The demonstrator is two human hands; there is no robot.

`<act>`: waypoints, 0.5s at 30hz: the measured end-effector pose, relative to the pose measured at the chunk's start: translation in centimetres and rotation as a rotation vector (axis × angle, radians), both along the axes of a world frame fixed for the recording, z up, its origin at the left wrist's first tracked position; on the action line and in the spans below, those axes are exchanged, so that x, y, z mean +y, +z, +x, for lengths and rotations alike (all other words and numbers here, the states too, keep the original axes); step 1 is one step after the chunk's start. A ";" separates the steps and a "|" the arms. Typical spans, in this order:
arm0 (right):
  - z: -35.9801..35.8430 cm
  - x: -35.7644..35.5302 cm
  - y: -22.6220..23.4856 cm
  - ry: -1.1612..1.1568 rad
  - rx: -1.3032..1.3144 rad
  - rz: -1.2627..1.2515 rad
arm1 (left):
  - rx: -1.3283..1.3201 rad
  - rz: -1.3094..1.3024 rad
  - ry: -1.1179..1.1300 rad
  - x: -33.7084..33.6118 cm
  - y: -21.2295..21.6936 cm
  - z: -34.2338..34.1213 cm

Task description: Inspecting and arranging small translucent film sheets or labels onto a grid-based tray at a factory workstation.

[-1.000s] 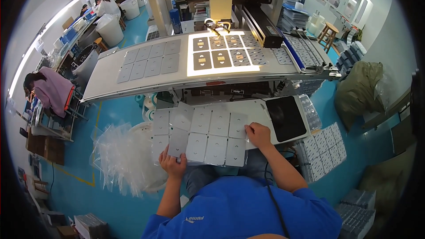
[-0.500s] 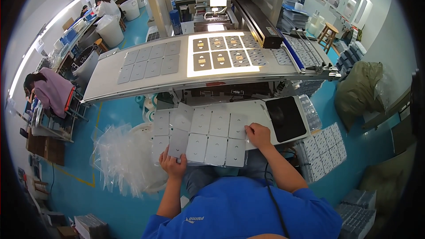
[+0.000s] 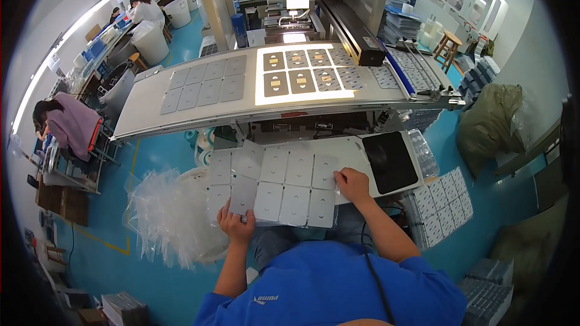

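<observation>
A sheet of pale grey rounded cards point(image 3: 294, 199) in clear film lies on the white board over my lap. Across its left part lies a narrow, slightly slanted strip of the same cards point(image 3: 244, 193). My left hand point(image 3: 235, 223) pinches the strip's lower end, thumb on top and fingers along its left side. At the sheet's right edge my right hand point(image 3: 352, 184) is closed with its fingers curled, thumb and forefinger gripping the film's border.
A black mouse pad point(image 3: 389, 163) lies on the board's right end. Beyond stands a machine table point(image 3: 139, 115) with grey cards and a lit group of patterned ones. Clear plastic film point(image 3: 175, 217) heaps over a bin at left. A stack of patterned sheets point(image 3: 441, 205) stands at right.
</observation>
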State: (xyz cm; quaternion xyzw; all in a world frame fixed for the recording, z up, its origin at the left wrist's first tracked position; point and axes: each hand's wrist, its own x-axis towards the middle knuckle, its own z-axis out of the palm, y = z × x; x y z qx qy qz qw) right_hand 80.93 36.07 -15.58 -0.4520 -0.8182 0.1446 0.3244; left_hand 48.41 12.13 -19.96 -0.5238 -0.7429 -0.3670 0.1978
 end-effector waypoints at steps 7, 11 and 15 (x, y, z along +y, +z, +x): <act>0.0 0.0 0.0 0.002 0.001 -0.001 | -0.002 0.007 -0.004 0.1 0.2 0.1; 0.0 0.0 0.2 0.007 0.003 -0.017 | 0.004 0.009 -0.001 0.1 0.2 0.0; -0.1 -0.2 0.5 0.013 0.009 -0.007 | -0.004 0.009 -0.002 0.0 0.2 0.1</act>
